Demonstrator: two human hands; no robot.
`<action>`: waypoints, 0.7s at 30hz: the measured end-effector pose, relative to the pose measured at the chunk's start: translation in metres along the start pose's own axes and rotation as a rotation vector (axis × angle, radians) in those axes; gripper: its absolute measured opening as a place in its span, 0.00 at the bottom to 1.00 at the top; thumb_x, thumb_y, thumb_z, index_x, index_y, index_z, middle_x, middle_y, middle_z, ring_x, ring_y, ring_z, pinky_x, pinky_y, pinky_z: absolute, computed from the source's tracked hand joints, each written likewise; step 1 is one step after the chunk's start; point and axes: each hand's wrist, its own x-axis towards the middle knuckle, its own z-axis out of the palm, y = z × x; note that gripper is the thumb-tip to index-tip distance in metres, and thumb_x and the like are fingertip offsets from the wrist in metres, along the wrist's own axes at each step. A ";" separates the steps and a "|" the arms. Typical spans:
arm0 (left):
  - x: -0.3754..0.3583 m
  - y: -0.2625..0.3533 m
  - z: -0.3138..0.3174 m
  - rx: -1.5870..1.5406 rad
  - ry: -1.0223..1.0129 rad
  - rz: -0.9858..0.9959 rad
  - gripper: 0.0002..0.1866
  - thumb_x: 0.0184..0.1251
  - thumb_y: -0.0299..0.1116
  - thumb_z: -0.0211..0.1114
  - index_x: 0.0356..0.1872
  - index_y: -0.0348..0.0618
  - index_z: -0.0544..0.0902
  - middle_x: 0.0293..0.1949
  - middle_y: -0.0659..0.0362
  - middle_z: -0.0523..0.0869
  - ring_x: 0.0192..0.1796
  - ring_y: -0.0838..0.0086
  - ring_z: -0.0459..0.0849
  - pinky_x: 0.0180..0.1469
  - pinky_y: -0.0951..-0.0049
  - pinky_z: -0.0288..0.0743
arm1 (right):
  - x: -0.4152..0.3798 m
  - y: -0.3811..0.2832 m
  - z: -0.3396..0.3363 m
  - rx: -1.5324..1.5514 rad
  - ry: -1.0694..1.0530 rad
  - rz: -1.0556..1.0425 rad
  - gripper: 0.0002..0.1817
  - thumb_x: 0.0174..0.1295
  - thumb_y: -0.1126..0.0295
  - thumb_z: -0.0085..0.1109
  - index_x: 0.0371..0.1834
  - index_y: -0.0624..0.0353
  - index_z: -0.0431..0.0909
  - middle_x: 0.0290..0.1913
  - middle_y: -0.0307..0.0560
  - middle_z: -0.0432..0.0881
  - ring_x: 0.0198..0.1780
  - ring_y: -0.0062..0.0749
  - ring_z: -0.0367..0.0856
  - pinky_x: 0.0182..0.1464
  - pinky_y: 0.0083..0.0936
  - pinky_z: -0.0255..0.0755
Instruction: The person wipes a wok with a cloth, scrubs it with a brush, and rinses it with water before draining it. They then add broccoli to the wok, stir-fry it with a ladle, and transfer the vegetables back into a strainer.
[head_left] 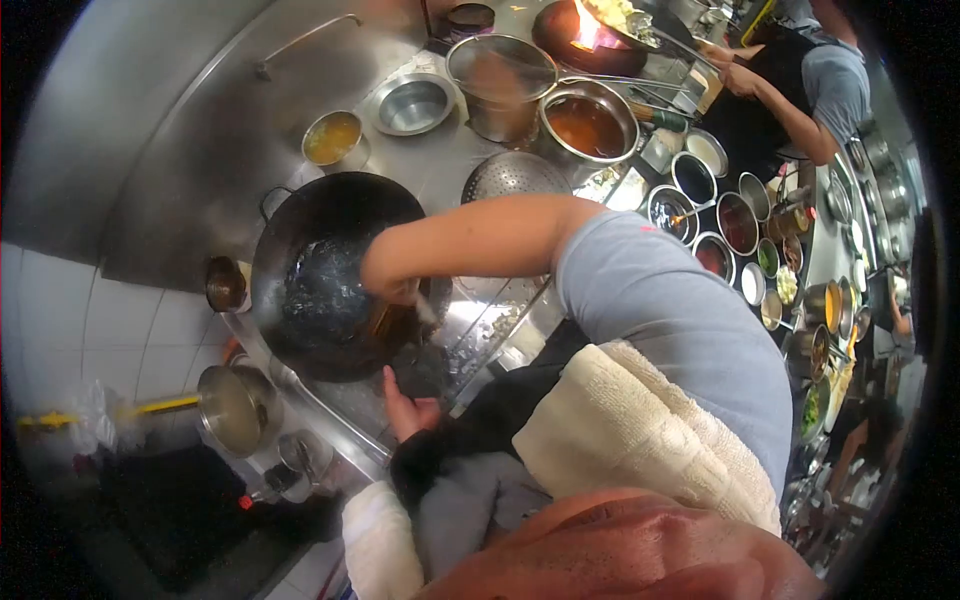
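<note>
A large dark wok (340, 190) has water swirling in its bowl. My right hand (398, 288) reaches down over the wok's near side, its fingers closed and partly hidden behind the wrist. Below them shows a brown, brush-like tool (388, 322), blurred against the wet metal. Just outside the wok's lower rim is my left hand (410, 410), with one digit raised towards the rim and nothing visible in it.
Around the wok stand a pot of yellow liquid (335, 140), a metal basin (412, 104), a perforated strainer (515, 178) and a pot of reddish-brown liquid (590, 122). Several seasoning bowls (738, 222) lie right. Another person (800, 95) works a wok over flames (592, 30).
</note>
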 end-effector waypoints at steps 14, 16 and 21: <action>-0.005 -0.005 0.014 -0.041 -0.099 0.032 0.24 0.72 0.53 0.60 0.53 0.42 0.81 0.50 0.59 0.87 0.48 0.65 0.87 0.51 0.66 0.81 | 0.007 -0.036 0.011 0.049 0.175 0.042 0.18 0.45 0.64 0.74 0.42 0.49 0.89 0.44 0.46 0.88 0.46 0.42 0.87 0.41 0.43 0.82; 0.002 -0.004 0.002 -0.010 -0.074 0.028 0.24 0.72 0.53 0.60 0.54 0.42 0.81 0.50 0.59 0.87 0.49 0.65 0.87 0.50 0.66 0.81 | -0.016 -0.016 0.002 -0.084 -0.052 0.036 0.18 0.45 0.62 0.75 0.43 0.46 0.89 0.44 0.46 0.88 0.47 0.40 0.87 0.43 0.42 0.82; 0.007 -0.009 -0.011 -0.028 -0.053 0.054 0.25 0.72 0.52 0.60 0.57 0.42 0.80 0.53 0.58 0.86 0.53 0.66 0.86 0.52 0.68 0.80 | 0.034 0.047 -0.023 0.090 0.050 0.519 0.19 0.49 0.54 0.73 0.45 0.43 0.89 0.44 0.38 0.89 0.44 0.45 0.88 0.39 0.56 0.81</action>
